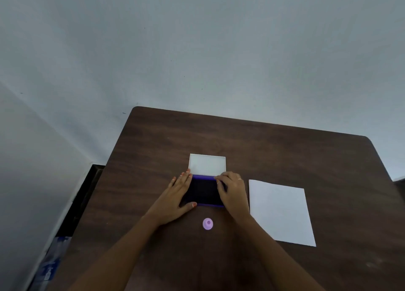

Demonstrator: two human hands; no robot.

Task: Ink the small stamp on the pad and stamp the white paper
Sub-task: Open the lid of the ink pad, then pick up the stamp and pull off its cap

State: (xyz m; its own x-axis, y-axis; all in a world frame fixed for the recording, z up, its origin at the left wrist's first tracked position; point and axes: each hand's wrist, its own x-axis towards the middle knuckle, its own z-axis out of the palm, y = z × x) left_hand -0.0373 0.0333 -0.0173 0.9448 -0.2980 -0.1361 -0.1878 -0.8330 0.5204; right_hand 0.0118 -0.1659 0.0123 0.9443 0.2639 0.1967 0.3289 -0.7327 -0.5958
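Observation:
A purple ink pad [203, 191] lies open in the middle of the dark wooden table [285, 150], its white lid [207, 164] folded back flat behind it. My left hand [177, 194] holds the pad's left side, thumb on the front edge and fingers reaching the hinge. My right hand [232, 193] grips the pad's right side, with its fingertips at the hinge. A small round lilac stamp [207, 223] stands on the table just in front of the pad, between my forearms, untouched. The white paper [281, 212] lies flat to the right of the pad.
The table stands against a pale wall, its left edge near a room corner. Off that edge, on the floor at the lower left, sit a dark frame [87, 194] and blue-and-white packaging [53, 260].

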